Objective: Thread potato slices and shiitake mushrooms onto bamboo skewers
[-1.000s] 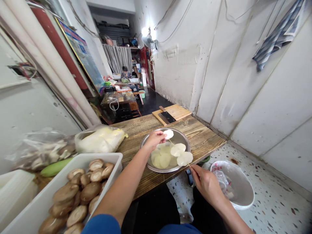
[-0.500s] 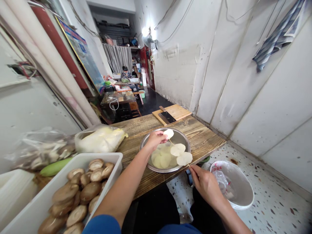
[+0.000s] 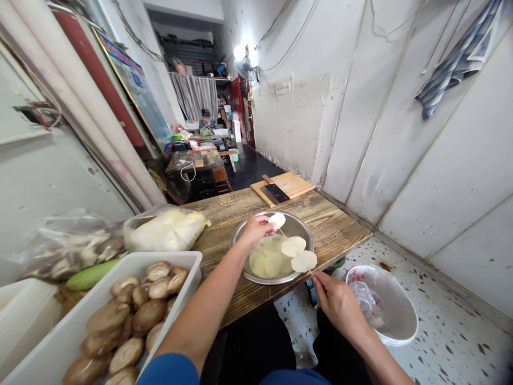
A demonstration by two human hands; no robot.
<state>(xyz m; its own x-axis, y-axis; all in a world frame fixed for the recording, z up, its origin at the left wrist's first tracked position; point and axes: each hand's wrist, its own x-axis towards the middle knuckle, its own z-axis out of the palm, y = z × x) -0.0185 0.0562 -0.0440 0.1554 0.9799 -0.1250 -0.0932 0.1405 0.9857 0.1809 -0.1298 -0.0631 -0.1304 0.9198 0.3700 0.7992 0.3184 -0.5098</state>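
Over a metal bowl (image 3: 236, 235) my left hand (image 3: 258, 230) pinches a pale potato slice (image 3: 277, 220) at the tip of a thin wooden skewer (image 3: 283, 233). My right hand (image 3: 339, 299) has its fingers closed round the other end of that skewer, beyond the bowl's near right rim. Between the hands, more thin slices (image 3: 303, 261) are threaded on the stick, lying roughly flat. Several loose slices (image 3: 272, 263) rest in cloudy liquid in the bowl, which stands on a wooden table (image 3: 216, 214).
Behind the bowl lies a cutting board (image 3: 294, 184) with a cleaver (image 3: 276, 192). A white tub (image 3: 196, 262) of mushrooms (image 3: 148, 315), a plastic bag (image 3: 168, 230) and a green vegetable (image 3: 90, 275) are at left. A white bucket (image 3: 404, 299) stands on the floor at right.
Both hands stay almost still, and the threaded slices shift very slightly to the right. In the far background, the person's head has dipped lower.
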